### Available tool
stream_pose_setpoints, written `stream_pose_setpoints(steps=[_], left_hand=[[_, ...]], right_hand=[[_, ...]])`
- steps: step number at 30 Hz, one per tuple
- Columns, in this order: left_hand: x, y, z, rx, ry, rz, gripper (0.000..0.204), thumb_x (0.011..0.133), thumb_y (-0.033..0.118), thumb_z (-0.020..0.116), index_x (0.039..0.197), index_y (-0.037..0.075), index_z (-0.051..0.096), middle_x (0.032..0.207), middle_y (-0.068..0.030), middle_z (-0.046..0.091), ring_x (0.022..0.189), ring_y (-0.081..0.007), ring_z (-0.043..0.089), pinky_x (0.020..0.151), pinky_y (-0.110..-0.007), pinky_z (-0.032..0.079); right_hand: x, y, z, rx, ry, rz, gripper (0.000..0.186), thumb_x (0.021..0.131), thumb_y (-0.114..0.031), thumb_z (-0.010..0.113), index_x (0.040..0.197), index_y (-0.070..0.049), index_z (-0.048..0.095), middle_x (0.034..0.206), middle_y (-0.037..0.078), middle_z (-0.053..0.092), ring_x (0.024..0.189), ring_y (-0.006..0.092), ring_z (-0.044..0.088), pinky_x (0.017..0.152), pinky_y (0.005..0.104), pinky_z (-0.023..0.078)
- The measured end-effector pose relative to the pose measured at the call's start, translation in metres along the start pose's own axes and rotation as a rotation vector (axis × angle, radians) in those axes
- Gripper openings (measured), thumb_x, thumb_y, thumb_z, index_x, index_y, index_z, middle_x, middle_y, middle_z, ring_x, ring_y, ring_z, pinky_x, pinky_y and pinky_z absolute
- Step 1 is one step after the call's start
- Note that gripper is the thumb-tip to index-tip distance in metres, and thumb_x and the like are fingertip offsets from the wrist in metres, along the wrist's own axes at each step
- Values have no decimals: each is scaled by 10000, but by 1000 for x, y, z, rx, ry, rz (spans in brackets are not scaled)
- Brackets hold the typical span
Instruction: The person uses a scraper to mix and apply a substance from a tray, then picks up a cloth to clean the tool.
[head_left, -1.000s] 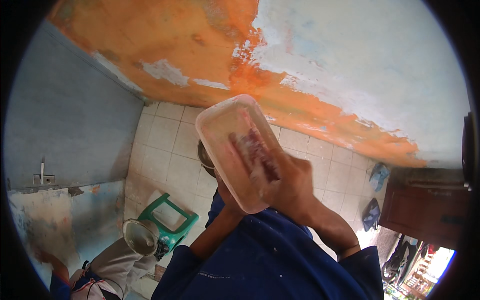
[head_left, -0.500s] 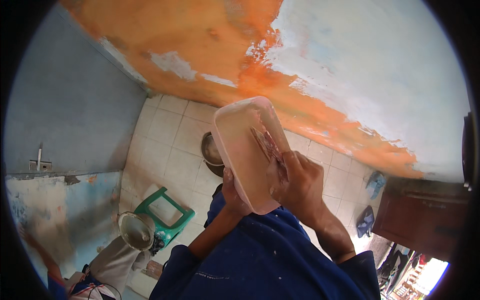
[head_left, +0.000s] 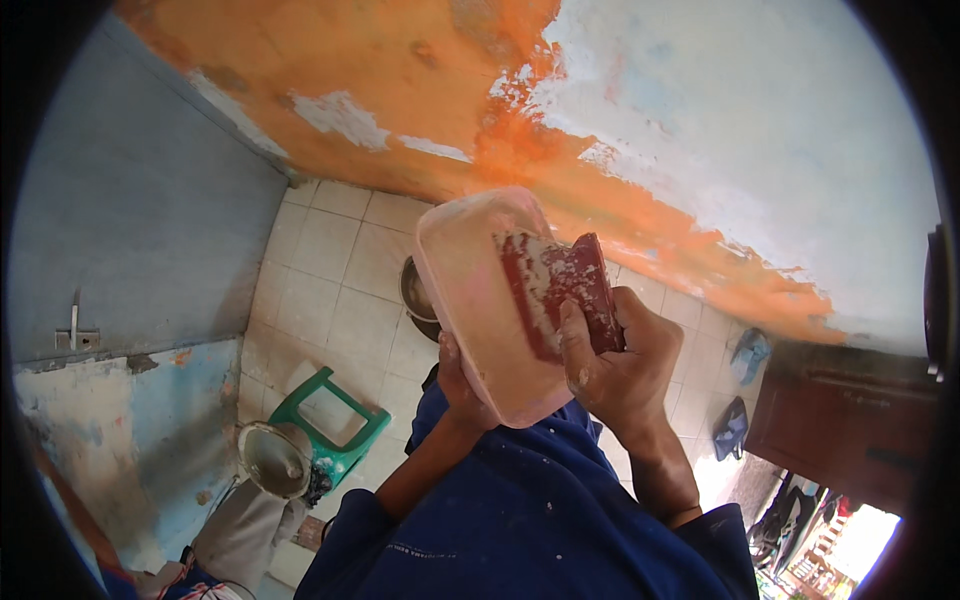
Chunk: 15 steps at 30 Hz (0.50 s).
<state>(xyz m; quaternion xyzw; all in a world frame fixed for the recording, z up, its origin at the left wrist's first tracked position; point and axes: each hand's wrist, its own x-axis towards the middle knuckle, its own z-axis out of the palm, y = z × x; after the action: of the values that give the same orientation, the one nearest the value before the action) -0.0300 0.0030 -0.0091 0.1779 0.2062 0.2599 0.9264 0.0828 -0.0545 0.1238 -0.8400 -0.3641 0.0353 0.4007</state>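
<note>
Beside a wall (head_left: 400, 80) patched in orange and white, above a floor (head_left: 325, 255) of pale tiles, a worker (head_left: 520, 510) in dark blue bends to close work, with a reddish-brown wooden panel (head_left: 840, 420) at right and a green plastic stool (head_left: 362, 438) at near left. Held at centre is a shallow pinkish tray (head_left: 465, 300). It looks light and stiff, probably plastic, and its smears may make it slippery; the long side rims appear the surest grip. The left hand (head_left: 462, 390) is closed on the tray's near left edge. The right hand (head_left: 630, 350) pinches a flat red scraper (head_left: 555, 285), thumb across its spattered face, over the tray's right side; whether the two touch cannot be told. The scraper seems thin, firm and light, best taken by its thicker right edge, away from the pale-caked end.
</note>
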Motion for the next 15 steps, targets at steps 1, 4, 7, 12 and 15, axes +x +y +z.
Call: stream_pose_setpoints(steps=[1, 4, 7, 12, 15], left_hand=[[1, 1, -1, -26, -27, -5, 828, 903, 654, 358, 1499, 106, 179, 1482, -136, 317, 1324, -297, 392, 1078, -449, 370], [6, -5, -7, -329, -205, -5, 828, 909, 659, 331, 1503, 107, 164, 1491, -132, 302, 1333, -292, 380, 1082, -446, 365], [12, -18, -13, -616, -362, 31, 812, 919, 656, 302, 1506, 112, 164, 1493, -124, 300, 1340, -280, 368, 1097, -443, 342], [13, -18, -6, -706, -213, 76, 779, 930, 641, 277, 1508, 127, 183, 1495, -101, 309, 1347, -268, 354, 1117, -440, 308], [16, -13, -2, -154, -24, 110, 763, 932, 637, 281, 1505, 140, 205, 1497, -92, 312, 1347, -262, 353, 1117, -436, 311]], right_hand=[[1, 3, 0, 3, 22, -36, 152, 761, -77, 711, 716, 15, 600, 553, 161, 555, 461, 205, 582, 454, 312, 436], [-7, 13, 11, -31, 5, -195, 124, 754, -56, 703, 753, 13, 599, 587, 165, 568, 471, 259, 590, 456, 339, 451], [-20, 15, 19, 24, -80, -235, 148, 751, -52, 703, 833, 28, 608, 648, 181, 599, 501, 285, 611, 468, 349, 467], [-14, 1, 25, 114, -48, -141, 154, 766, -82, 717, 820, 24, 620, 591, 160, 590, 481, 230, 603, 464, 321, 463], [-1, 1, 22, 113, 10, -42, 147, 780, -92, 719, 788, 22, 627, 563, 141, 584, 464, 154, 565, 451, 296, 445]])
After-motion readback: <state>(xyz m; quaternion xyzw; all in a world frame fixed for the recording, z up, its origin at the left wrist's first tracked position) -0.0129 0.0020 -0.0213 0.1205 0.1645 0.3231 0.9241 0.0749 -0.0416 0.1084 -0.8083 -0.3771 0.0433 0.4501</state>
